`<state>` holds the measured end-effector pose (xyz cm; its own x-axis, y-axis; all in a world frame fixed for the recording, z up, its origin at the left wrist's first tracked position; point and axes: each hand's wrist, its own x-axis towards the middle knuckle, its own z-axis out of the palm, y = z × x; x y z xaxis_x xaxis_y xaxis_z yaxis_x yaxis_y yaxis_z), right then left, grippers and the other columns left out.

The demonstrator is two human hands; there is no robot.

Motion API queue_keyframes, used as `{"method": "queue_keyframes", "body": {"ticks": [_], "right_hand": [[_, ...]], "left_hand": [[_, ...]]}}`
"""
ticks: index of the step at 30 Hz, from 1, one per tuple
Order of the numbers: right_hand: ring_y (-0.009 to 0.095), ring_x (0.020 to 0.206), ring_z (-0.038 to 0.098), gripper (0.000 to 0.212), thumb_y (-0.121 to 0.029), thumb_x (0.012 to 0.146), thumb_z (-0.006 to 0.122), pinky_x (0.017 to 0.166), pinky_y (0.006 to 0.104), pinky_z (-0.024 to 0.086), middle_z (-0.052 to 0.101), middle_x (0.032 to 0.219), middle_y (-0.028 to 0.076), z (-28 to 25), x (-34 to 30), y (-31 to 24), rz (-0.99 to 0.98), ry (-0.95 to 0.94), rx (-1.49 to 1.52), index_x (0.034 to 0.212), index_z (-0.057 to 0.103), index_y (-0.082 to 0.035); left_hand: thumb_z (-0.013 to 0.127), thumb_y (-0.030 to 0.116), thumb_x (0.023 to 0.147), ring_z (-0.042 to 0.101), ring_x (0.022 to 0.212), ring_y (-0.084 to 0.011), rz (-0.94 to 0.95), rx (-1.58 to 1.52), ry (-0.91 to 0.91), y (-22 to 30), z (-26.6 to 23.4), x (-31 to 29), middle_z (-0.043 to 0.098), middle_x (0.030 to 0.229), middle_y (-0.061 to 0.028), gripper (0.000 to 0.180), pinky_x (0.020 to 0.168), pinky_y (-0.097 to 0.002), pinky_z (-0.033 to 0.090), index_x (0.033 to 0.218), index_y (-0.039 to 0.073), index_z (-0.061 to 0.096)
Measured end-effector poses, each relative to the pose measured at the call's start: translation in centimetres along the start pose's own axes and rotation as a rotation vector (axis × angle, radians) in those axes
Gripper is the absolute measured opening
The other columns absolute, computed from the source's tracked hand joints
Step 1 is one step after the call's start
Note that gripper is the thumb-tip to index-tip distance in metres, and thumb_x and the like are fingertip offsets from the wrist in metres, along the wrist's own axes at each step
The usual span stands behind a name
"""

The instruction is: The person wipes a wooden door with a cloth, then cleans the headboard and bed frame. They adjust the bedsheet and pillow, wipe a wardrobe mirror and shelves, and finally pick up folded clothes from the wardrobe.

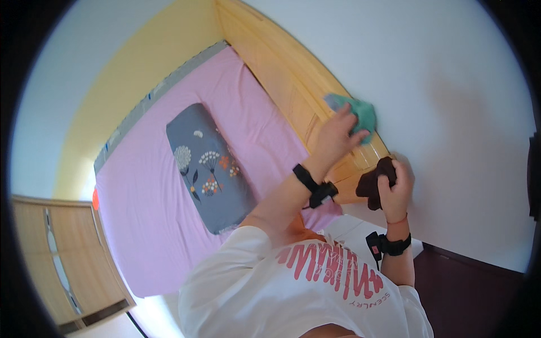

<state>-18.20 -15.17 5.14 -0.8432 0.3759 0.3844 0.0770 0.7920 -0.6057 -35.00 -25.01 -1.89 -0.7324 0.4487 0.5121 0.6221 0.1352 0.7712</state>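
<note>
Left hand [338, 134] grips green cloth [365, 116], right hand [395, 190] clutches brown cloth [369, 184] (white shirt [242, 290] bears red lettering [337, 271]).

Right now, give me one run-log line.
left hand: on green cloth, at wooden bed panel | right hand: gripping dark-brown cloth | floral grey pillow: on pink sheet

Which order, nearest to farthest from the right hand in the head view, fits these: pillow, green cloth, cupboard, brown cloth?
1. Brown cloth: in the right hand.
2. Green cloth: at the left hand.
3. Pillow: on the pink sheet, left of both hands.
4. Cupboard: at the picture's lower left.
</note>
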Motion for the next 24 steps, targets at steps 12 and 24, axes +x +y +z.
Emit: {"method": "queue_keyframes", "body": {"ticks": [12,24], "right_hand": [[0.034,0.089,0.061,0.032,-0.014,0.079,0.059,0.078,0.0386,0.048,0.061,0.100,0.020,0.9,1.2,-0.6,0.035,-0.113,-0.314,0.108,0.055,-0.001],[0.018,0.094,0.056,0.035,-0.004,0.078,0.052,0.085,0.0303,0.045,0.058,0.103,0.009,0.5,-0.4,1.2,0.195,0.006,0.196,0.112,0.053,0.003]], "left_hand": [[0.054,0.015,0.091,0.058,0.079,-0.0117,-0.412,-0.943,0.478,-11.6,-6.3,1.0,0.059,0.094,-0.0024,0.023,0.067,-0.0262,0.049,0.111,0.005,0.054],[0.059,0.020,0.078,0.056,0.077,-0.0249,-0.316,-0.526,0.688,-27.3,-1.9,9.3,0.059,0.086,-0.0156,0.028,0.069,-0.0360,0.046,0.092,-0.004,0.053]]}}
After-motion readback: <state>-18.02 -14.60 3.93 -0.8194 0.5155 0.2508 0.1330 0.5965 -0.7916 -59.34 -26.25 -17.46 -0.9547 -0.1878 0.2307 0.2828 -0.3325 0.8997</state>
